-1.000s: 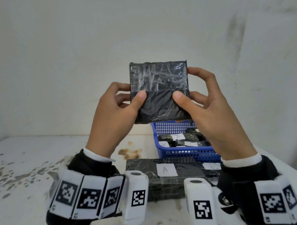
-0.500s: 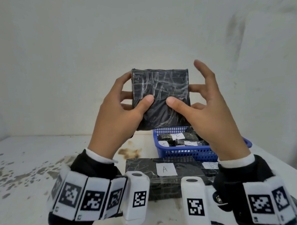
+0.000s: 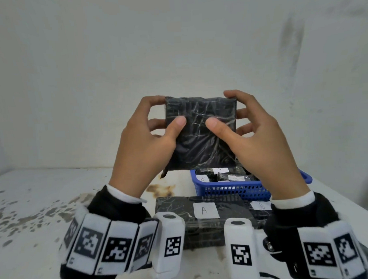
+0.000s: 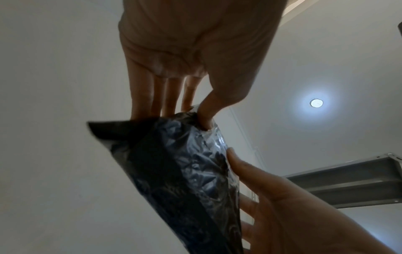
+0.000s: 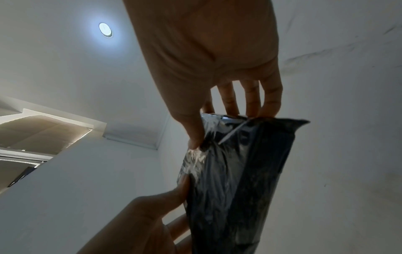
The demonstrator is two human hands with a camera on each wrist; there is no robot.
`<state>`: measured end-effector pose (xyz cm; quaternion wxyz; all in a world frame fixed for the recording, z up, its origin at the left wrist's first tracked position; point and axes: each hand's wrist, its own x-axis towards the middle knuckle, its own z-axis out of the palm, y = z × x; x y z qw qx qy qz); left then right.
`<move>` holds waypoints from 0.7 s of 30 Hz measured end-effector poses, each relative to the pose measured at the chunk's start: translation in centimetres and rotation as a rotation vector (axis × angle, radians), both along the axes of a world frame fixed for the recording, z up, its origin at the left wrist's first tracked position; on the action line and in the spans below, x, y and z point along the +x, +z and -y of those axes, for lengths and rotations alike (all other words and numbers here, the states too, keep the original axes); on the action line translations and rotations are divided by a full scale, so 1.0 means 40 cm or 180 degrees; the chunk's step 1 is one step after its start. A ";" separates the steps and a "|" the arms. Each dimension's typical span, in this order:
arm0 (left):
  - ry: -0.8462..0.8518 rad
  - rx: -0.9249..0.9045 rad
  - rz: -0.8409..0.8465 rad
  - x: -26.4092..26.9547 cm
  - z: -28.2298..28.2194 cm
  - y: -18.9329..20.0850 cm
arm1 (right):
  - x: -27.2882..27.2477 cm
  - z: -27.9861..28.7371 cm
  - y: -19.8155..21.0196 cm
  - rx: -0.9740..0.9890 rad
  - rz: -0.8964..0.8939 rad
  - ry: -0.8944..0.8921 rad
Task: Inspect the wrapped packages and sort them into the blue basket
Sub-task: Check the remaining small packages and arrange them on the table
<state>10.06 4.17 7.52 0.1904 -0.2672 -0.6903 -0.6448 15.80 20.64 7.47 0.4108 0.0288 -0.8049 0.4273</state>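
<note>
Both hands hold one black wrapped package up at eye level for a look, above the blue basket.

Left hand point(image 3: 143, 145) and right hand point(image 3: 260, 145) each pinch the wrapped package point(image 3: 201, 134) from its side edges: thumbs flat on the near face, other fingers point(image 3: 155, 122) curled behind, so the shiny film face stays uncovered and facing the head camera, likely to check the wrap and find a label; none shows on this face. Package upright, clear of the tabletop point(image 3: 55, 196). Blue basket point(image 3: 233, 192) sits just below and behind it, already holding several small labelled bundles, so the drop is short. Larger package marked A point(image 3: 204, 209) lies on the tabletop in front of the basket, one marked B point(image 3: 261, 205) beside it, probably waiting their turn.
</note>
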 end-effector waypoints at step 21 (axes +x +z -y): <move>0.0003 0.0146 -0.0121 -0.001 -0.010 -0.004 | 0.004 0.002 0.001 -0.0170 -0.0019 0.0095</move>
